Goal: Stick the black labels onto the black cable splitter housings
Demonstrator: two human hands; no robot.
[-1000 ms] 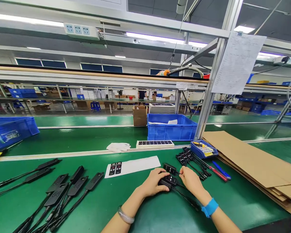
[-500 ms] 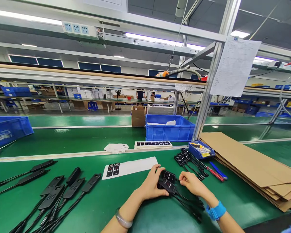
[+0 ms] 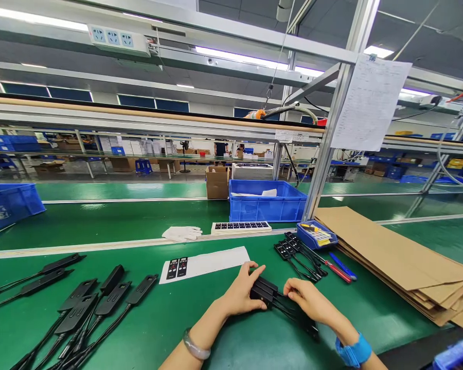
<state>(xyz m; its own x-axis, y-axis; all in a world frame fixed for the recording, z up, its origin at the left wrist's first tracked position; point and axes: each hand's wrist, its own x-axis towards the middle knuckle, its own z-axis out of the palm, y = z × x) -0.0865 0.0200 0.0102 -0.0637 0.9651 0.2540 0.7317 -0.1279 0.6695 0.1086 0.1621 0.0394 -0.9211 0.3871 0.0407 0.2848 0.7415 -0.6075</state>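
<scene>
Head view: left hand (image 3: 241, 290) part-closed, thumb and fingers clamped on black units (image 3: 263, 292). Right hand (image 3: 303, 298) curled, fingertips near together at the units' cables (image 3: 288, 309); cannot tell whether it grips them. Units sit between both hands, against the left fingers, over the green desk (image 3: 193, 308). Bin (image 3: 266, 210) beyond: white sheets (image 3: 269, 192) inside. Tray (image 3: 307, 240), farther right: white and yellow pieces (image 3: 322, 238).

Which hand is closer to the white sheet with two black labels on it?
Left. The left hand is beside the right end of the white sheet, on black controllers; the right hand is farther right, beyond the controllers.
</scene>
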